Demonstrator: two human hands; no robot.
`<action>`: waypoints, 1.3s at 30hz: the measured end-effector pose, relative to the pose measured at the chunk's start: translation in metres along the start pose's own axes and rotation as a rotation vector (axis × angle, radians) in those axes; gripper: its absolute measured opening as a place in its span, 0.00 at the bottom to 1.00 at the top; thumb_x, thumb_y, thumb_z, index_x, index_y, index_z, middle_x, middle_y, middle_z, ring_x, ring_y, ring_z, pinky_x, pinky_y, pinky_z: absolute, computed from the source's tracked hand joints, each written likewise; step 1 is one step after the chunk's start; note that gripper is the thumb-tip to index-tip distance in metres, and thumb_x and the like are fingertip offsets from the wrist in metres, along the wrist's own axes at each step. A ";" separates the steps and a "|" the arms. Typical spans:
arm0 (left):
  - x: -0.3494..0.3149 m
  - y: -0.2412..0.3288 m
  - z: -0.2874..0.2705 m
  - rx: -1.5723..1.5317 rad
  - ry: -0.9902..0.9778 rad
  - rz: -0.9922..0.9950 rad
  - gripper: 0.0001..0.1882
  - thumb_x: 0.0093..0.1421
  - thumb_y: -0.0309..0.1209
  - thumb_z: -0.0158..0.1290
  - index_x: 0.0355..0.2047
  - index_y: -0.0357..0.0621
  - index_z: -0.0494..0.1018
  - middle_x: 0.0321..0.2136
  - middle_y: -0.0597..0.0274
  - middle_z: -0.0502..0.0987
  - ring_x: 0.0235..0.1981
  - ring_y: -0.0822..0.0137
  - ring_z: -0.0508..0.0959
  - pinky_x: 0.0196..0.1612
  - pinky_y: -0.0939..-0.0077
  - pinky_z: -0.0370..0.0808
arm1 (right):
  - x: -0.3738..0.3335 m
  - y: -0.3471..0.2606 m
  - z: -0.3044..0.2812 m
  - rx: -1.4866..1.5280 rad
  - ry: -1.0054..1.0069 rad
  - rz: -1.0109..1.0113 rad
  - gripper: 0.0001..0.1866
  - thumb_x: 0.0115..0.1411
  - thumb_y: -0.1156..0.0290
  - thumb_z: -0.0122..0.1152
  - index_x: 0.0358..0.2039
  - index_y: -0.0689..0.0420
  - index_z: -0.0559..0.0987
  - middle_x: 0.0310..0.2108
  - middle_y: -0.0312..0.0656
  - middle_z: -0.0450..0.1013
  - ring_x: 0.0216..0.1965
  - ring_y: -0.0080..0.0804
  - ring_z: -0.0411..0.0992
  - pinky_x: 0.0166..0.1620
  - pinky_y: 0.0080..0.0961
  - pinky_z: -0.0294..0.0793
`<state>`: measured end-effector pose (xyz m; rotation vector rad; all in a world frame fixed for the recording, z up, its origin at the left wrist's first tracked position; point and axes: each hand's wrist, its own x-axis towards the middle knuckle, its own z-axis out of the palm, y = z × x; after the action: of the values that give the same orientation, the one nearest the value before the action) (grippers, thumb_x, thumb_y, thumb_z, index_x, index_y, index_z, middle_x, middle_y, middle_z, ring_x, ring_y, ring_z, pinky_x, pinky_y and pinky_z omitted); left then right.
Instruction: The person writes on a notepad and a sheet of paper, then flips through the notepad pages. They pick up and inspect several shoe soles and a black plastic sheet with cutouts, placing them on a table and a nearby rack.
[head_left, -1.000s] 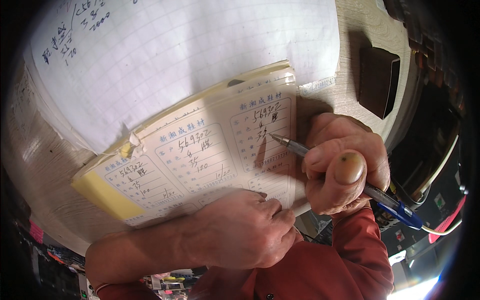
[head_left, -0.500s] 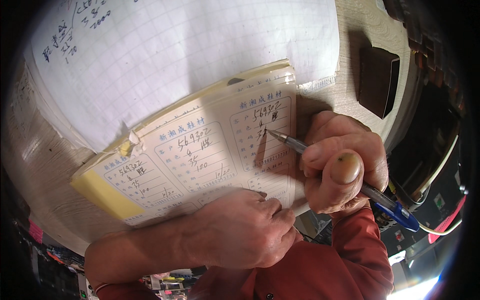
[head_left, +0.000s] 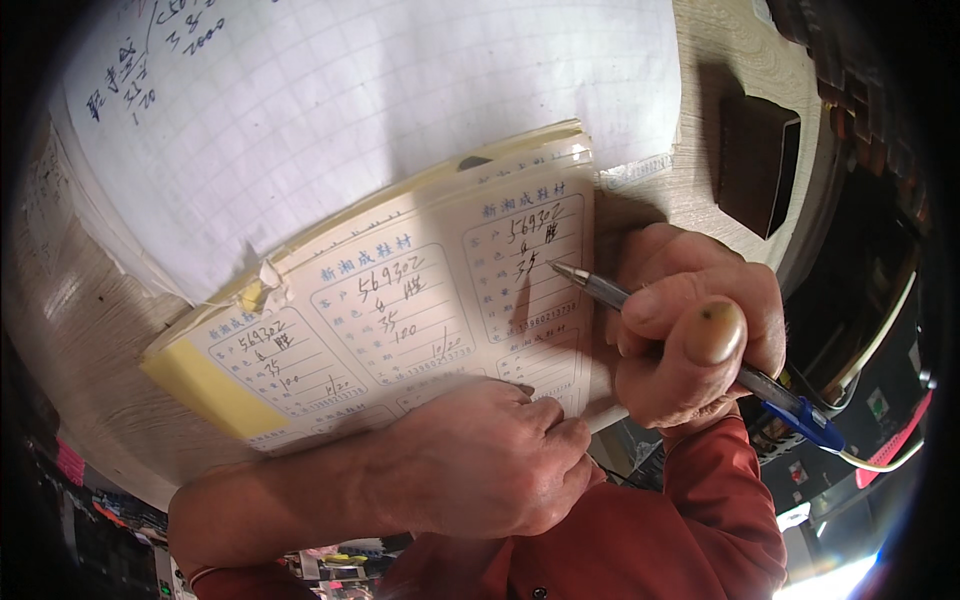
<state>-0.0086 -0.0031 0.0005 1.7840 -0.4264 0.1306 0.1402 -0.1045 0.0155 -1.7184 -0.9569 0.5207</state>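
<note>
A pad of label sheets (head_left: pixel 455 225) with yellow edges lies tilted on the table, its printed boxes partly filled in by hand. My right hand (head_left: pixel 695 330) pinches a ballpoint pen (head_left: pixel 605 292) with a blue cap on its back end. The pen's tip is at the upper right box, just beside a fresh handwritten mark; whether it touches the paper I cannot tell. My left hand (head_left: pixel 490 455) rests on the lower part of the pad with its fingers curled in, and what they hold, if anything, is hidden.
A large white gridded sheet (head_left: pixel 330 140) with handwriting lies beyond the pad. To the right, a dark brown box (head_left: pixel 755 165) stands on the wood-grain table (head_left: pixel 690 205). A pale cable (head_left: pixel 880 463) and dark clutter show past the table's right edge.
The pen and my right hand have shifted slightly right. The handwritten mark in the upper right box has gained strokes. My left hand keeps its place.
</note>
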 end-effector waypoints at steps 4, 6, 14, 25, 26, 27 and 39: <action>-0.001 0.002 -0.004 -0.045 -0.055 -0.029 0.09 0.51 0.33 0.57 0.26 0.41 0.81 0.26 0.57 0.76 0.26 0.64 0.78 0.23 0.70 0.78 | -0.001 -0.001 -0.008 -0.017 -0.044 0.086 0.21 0.75 0.50 0.44 0.32 0.55 0.69 0.12 0.36 0.61 0.11 0.23 0.57 0.15 0.22 0.55; -0.001 0.001 -0.004 -0.052 -0.047 -0.027 0.09 0.50 0.33 0.57 0.26 0.41 0.81 0.26 0.57 0.76 0.26 0.65 0.78 0.22 0.69 0.77 | -0.002 -0.008 -0.012 -0.050 -0.059 0.133 0.22 0.75 0.51 0.43 0.31 0.54 0.69 0.12 0.36 0.61 0.11 0.23 0.56 0.15 0.22 0.56; -0.004 0.001 0.002 0.042 0.024 0.002 0.09 0.50 0.35 0.56 0.26 0.43 0.80 0.26 0.58 0.76 0.25 0.66 0.76 0.21 0.69 0.75 | 0.000 -0.004 -0.006 -0.001 -0.126 -0.057 0.21 0.75 0.54 0.45 0.31 0.57 0.70 0.12 0.37 0.62 0.11 0.24 0.57 0.15 0.24 0.57; -0.003 0.004 0.000 0.025 0.060 -0.040 0.08 0.50 0.35 0.56 0.23 0.44 0.79 0.25 0.60 0.75 0.26 0.66 0.76 0.24 0.71 0.76 | 0.003 0.006 -0.002 0.060 -0.162 -0.168 0.20 0.73 0.57 0.50 0.31 0.62 0.73 0.13 0.39 0.65 0.11 0.27 0.60 0.15 0.25 0.57; -0.002 0.004 0.001 0.027 0.063 -0.038 0.08 0.50 0.35 0.57 0.23 0.44 0.79 0.25 0.60 0.75 0.26 0.66 0.76 0.24 0.71 0.76 | 0.003 0.006 -0.002 0.061 -0.162 -0.167 0.20 0.73 0.57 0.50 0.31 0.62 0.73 0.13 0.40 0.65 0.11 0.27 0.60 0.15 0.25 0.57; -0.002 0.004 0.001 0.028 0.066 -0.036 0.08 0.49 0.35 0.57 0.23 0.44 0.79 0.25 0.60 0.75 0.26 0.66 0.77 0.24 0.71 0.77 | 0.003 0.006 -0.001 0.065 -0.155 -0.165 0.21 0.73 0.57 0.51 0.31 0.62 0.73 0.13 0.40 0.65 0.11 0.28 0.60 0.15 0.25 0.57; -0.004 0.002 0.002 0.025 0.041 -0.011 0.08 0.49 0.34 0.58 0.25 0.43 0.80 0.26 0.59 0.75 0.28 0.65 0.78 0.25 0.70 0.78 | 0.005 -0.003 -0.007 -0.006 -0.192 -0.032 0.20 0.73 0.57 0.50 0.31 0.61 0.75 0.14 0.37 0.66 0.13 0.27 0.63 0.17 0.25 0.60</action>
<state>-0.0133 -0.0047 0.0008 1.8053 -0.3865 0.1650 0.1472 -0.1039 0.0215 -1.6776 -1.1212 0.6706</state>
